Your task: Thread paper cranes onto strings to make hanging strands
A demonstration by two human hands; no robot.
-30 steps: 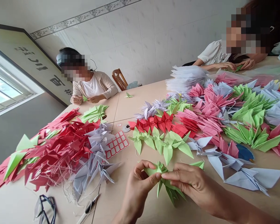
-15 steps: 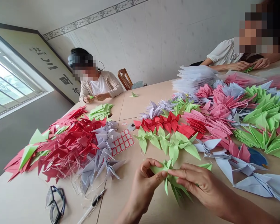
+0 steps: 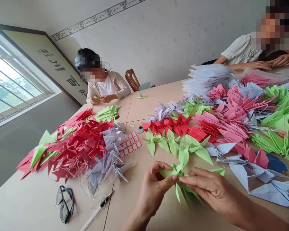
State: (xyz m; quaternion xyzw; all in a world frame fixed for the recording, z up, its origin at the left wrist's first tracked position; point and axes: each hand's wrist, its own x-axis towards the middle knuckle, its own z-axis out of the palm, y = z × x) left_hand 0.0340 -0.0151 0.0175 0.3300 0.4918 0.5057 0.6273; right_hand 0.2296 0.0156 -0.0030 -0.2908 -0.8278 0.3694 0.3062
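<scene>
Low in the head view, my left hand (image 3: 156, 184) pinches the upper left part of a green folded paper piece (image 3: 178, 187) between thumb and bent index finger. My right hand (image 3: 207, 186) has its fingers closed on the same piece from the right, the fingertips almost touching the left thumb. Several pointed leaves hang below my fingers, and part of the piece is covered by them. Just beyond lies a row of green folded papers (image 3: 173, 146). White folded papers (image 3: 267, 183) lie to the right of my right hand.
Red folded papers (image 3: 77, 146) are heaped at the left, near glasses (image 3: 65, 203), a pen (image 3: 98, 208) and a red-grid label sheet (image 3: 130, 145). Pink papers (image 3: 233, 128) pile up at the right. Two people (image 3: 106, 85) sit across the table, holding small green pieces.
The whole view has shifted, so things appear slightly further right. Both my hands keep their hold on the green paper, with hardly any change in their pose.
</scene>
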